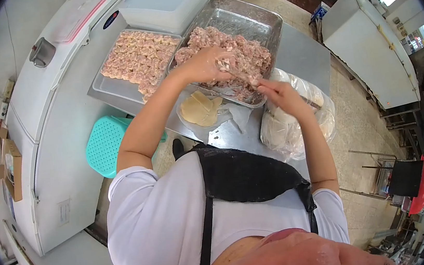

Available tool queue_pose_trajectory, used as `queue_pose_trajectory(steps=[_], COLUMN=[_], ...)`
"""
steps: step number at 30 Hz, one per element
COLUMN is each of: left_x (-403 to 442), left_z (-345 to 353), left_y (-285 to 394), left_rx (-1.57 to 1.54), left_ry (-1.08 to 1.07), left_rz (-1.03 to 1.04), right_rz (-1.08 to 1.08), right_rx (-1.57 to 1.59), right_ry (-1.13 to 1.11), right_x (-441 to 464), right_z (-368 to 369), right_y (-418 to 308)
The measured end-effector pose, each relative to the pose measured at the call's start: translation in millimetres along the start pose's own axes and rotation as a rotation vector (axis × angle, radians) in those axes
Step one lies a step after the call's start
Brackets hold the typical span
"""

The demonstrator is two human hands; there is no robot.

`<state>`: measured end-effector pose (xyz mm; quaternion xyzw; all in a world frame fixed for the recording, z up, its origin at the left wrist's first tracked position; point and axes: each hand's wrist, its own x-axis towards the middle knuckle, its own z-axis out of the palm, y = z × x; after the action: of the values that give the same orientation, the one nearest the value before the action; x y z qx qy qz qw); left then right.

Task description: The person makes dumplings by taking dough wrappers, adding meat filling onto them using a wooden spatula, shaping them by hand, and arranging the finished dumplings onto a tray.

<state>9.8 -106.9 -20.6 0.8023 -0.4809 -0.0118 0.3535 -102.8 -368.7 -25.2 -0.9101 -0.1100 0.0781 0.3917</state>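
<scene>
My left hand (pixel 210 63) is over the minced meat (pixel 253 54) in a metal tray (pixel 256 18), its fingers smeared and partly hidden by meat. At the tray's near edge, the fingers of my right hand (pixel 282 95) are closed on the end of something narrow and meat-coated; its kind cannot be made out. Several round dough wrappers (pixel 200 107) lie stacked on the metal table (pixel 212 136), just below the tray. Beside my right forearm sits a clear plastic bag (pixel 294 123) with pale rounds inside.
Left of the meat, a plastic tray (pixel 104 85) carries rows of filled dumplings (pixel 138 57). White plastic containers (pixel 166 1) stand behind it. A turquoise stool (pixel 106 147) is by the table, near a white chest freezer (pixel 61 139) with a metal cup (pixel 42 52) on its lid.
</scene>
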Motion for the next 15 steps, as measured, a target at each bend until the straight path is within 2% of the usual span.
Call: queue_pose_trajectory(steps=[1, 2, 4, 6, 8, 9, 11, 12, 13, 14, 15], left_x=[-1.2, -3.0, -6.2, -5.7, -2.8, -7.3, -17.4, -25.3, -34.0, -40.1, -45.1], left_z=[6.3, 12.1, 27.5, 22.8, 10.2, 10.9, 7.3, -4.8, -17.9, -27.1, -27.1], left_y=[-6.4, -14.7, -45.1, -48.0, -36.7, -38.0, -43.1, -36.0, -28.2, -24.3, -31.5], left_rx=[-0.031, -0.061, -0.082, -0.111, -0.048, -0.052, -0.064, -0.062, -0.291, -0.522, -0.528], left_ry=[-0.019, -0.039, 0.024, 0.084, -0.054, -0.061, 0.100, 0.099, 0.038, -0.025, -0.033], left_rz=[-0.111, -0.221, -0.269, -0.314, -0.302, -0.295, -0.061, -0.058, -0.237, -0.417, -0.416], right_rz=[-0.148, -0.148, -0.074, -0.113, -0.198, -0.127, -0.089, -0.050, -0.034, -0.026, -0.043], right_rx=[-0.033, -0.034, -0.470, -0.460, -0.393, -0.274, -0.312, -0.339, -0.194, -0.194, -0.141], right_ry=[0.071, 0.074, 0.264, 0.358, 0.368, 0.323, 0.317, 0.312, 0.371, 0.376, 0.374], right_x=[3.5, 0.9, -7.0, -5.4, 3.2, 9.7, 4.9, 4.6, -1.8, -3.9, -4.7], right_z=[-4.7, -6.5, -11.6, 9.2, 33.5, 36.7, 22.1, 20.4, 20.8, 23.5, 29.6], right_y=[10.5, 2.6, -21.2, -26.6, -15.1, -6.2, 0.6, -10.8, -25.6, -44.0, -61.8])
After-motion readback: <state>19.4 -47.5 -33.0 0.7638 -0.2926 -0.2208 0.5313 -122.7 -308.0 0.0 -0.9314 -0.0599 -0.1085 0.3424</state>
